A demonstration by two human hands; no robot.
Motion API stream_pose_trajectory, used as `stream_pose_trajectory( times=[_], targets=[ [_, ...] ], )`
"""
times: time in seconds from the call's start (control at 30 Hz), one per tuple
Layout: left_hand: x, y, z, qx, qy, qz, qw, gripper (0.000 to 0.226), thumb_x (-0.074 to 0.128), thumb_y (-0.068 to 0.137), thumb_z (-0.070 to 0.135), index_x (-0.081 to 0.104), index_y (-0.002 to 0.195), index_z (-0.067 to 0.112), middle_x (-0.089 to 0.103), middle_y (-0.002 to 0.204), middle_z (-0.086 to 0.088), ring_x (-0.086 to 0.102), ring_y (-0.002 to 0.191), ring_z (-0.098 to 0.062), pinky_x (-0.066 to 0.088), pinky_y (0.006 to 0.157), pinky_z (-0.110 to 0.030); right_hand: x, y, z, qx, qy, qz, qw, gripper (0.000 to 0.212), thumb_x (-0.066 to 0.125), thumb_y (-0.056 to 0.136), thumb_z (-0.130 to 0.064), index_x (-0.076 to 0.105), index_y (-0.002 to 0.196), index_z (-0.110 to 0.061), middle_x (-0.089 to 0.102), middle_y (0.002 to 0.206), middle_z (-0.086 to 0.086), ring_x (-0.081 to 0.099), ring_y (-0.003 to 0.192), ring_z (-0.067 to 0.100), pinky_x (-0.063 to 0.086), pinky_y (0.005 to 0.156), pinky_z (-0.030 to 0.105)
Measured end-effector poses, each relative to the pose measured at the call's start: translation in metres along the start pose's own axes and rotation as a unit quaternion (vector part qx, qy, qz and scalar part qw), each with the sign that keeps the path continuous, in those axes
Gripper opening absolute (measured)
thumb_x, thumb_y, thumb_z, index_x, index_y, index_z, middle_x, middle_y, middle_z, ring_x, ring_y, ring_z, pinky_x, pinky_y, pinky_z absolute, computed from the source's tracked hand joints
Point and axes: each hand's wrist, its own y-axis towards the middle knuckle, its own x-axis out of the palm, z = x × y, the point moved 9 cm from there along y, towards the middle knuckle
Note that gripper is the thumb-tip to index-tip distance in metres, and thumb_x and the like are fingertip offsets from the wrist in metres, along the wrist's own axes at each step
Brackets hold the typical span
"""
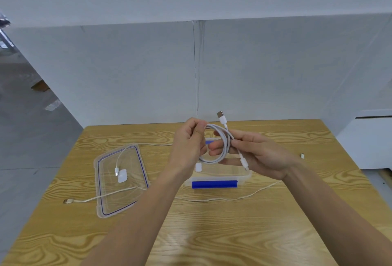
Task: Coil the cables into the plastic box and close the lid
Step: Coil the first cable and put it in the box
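A coiled white cable [225, 145] hangs in the air above the clear plastic box [244, 177], which has blue latches. My left hand [188, 145] pinches the coil's top left; my right hand [254, 153] supports its right side with fingers spread through the loop. One plug sticks up, the other points down. The clear lid [106, 206] with a blue seal lies flat to the left. A second white cable [123, 155] runs onto the lid. A third, cream cable [212, 199] crosses the table in front of the box.
The wooden table [212, 234] meets a grey wall at the back. A small white connector [302, 156] lies at the right. A white cabinet [369, 138] stands beyond the table's right edge. Grey floor is at the left.
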Motion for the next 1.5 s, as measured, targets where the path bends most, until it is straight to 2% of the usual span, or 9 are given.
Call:
stream_pose_trajectory(
  times=[0.1, 0.2, 0.3, 0.4, 0.6, 0.9, 1.03, 1.33, 1.5],
  targets=[
    [0.003, -0.001, -0.004, -0.018, -0.027, -0.008, 0.999, 0.024, 0.041, 0.1, 0.017, 0.053, 0.08, 0.008, 0.027, 0.051, -0.001, 0.023, 0.045, -0.013, 0.023, 0.042, -0.024, -0.003, 0.001, 0.0, 0.017, -0.076, -0.028, 0.997, 0.04, 0.041, 0.096, -0.006, 0.047, 0.135, -0.009, 0.06, 0.128, 0.019, 0.053, 0.124, 0.031, 0.042, 0.105, 0.046],
    [0.006, -0.002, -0.008, -0.046, -0.068, -0.021, 0.996, 0.024, 0.041, 0.1, 0.015, 0.053, 0.079, 0.008, 0.025, 0.053, -0.002, 0.02, 0.048, -0.014, 0.021, 0.042, -0.025, -0.014, 0.002, -0.008, 0.014, -0.214, 0.015, 0.977, 0.038, 0.048, 0.094, -0.002, 0.058, 0.126, -0.02, 0.066, 0.123, 0.005, 0.059, 0.117, 0.02, 0.044, 0.102, 0.04],
    [0.008, -0.004, -0.011, -0.062, -0.097, -0.03, 0.993, 0.027, 0.041, 0.1, 0.013, 0.052, 0.076, 0.009, 0.026, 0.052, 0.001, 0.02, 0.047, -0.012, 0.022, 0.04, -0.021, -0.015, 0.003, -0.016, 0.006, -0.294, 0.033, 0.955, 0.033, 0.058, 0.089, -0.01, 0.068, 0.115, -0.027, 0.063, 0.11, 0.012, 0.053, 0.08, 0.018, 0.045, 0.071, 0.027],
    [0.011, -0.006, -0.011, -0.068, -0.114, -0.032, 0.991, 0.026, 0.041, 0.1, 0.013, 0.052, 0.077, 0.008, 0.027, 0.051, 0.003, 0.022, 0.046, -0.012, 0.022, 0.041, -0.021, -0.017, 0.004, -0.015, 0.012, -0.251, 0.036, 0.967, 0.03, 0.061, 0.085, -0.009, 0.072, 0.109, -0.023, 0.053, 0.091, 0.03, 0.042, 0.062, 0.014, 0.041, 0.058, 0.025],
    [0.003, -0.008, -0.011, -0.049, -0.086, 0.031, 0.995, 0.025, 0.043, 0.099, 0.015, 0.054, 0.077, 0.01, 0.028, 0.051, 0.0, 0.022, 0.045, -0.012, 0.022, 0.041, -0.024, -0.024, 0.011, -0.007, -0.03, -0.14, 0.096, 0.985, 0.023, 0.058, 0.082, 0.004, 0.073, 0.097, -0.006, 0.074, 0.087, 0.01, 0.069, 0.078, 0.021, 0.055, 0.074, 0.029],
    [-0.015, -0.012, -0.006, 0.043, 0.063, 0.149, 0.986, 0.025, 0.046, 0.097, 0.024, 0.057, 0.075, 0.027, 0.047, 0.061, 0.01, 0.041, 0.057, -0.009, 0.039, 0.059, -0.027, -0.016, 0.018, 0.014, -0.026, 0.022, 0.135, 0.99, 0.018, 0.048, 0.091, 0.0, 0.065, 0.093, 0.006, 0.07, 0.081, 0.016, 0.068, 0.081, 0.024, 0.056, 0.08, 0.031],
    [-0.017, -0.015, 0.001, 0.078, 0.092, 0.168, 0.978, 0.024, 0.045, 0.098, 0.023, 0.056, 0.077, 0.027, 0.052, 0.068, 0.011, 0.045, 0.06, 0.001, 0.039, 0.059, -0.013, -0.01, 0.018, 0.012, -0.033, 0.024, 0.142, 0.989, 0.016, 0.063, 0.078, -0.01, 0.067, 0.088, 0.001, 0.066, 0.079, 0.017, 0.067, 0.078, 0.024, 0.056, 0.081, 0.033],
    [-0.017, -0.022, 0.008, 0.128, 0.109, 0.192, 0.967, 0.02, 0.046, 0.098, 0.022, 0.055, 0.081, 0.026, 0.055, 0.071, 0.01, 0.048, 0.064, -0.002, 0.039, 0.059, -0.016, -0.014, 0.016, 0.009, -0.043, -0.021, 0.186, 0.981, 0.022, 0.061, 0.082, 0.008, 0.066, 0.101, -0.002, 0.068, 0.079, 0.012, 0.068, 0.076, 0.023, 0.056, 0.079, 0.031],
    [-0.016, -0.012, -0.009, 0.068, 0.036, 0.147, 0.986, 0.02, 0.045, 0.098, 0.023, 0.057, 0.082, 0.023, 0.051, 0.065, 0.006, 0.045, 0.06, -0.006, 0.04, 0.058, -0.019, -0.014, 0.021, 0.015, -0.047, 0.064, 0.176, 0.981, 0.024, 0.054, 0.085, 0.007, 0.064, 0.106, 0.0, 0.068, 0.073, 0.008, 0.063, 0.07, 0.019, 0.054, 0.074, 0.03]
  ],
)
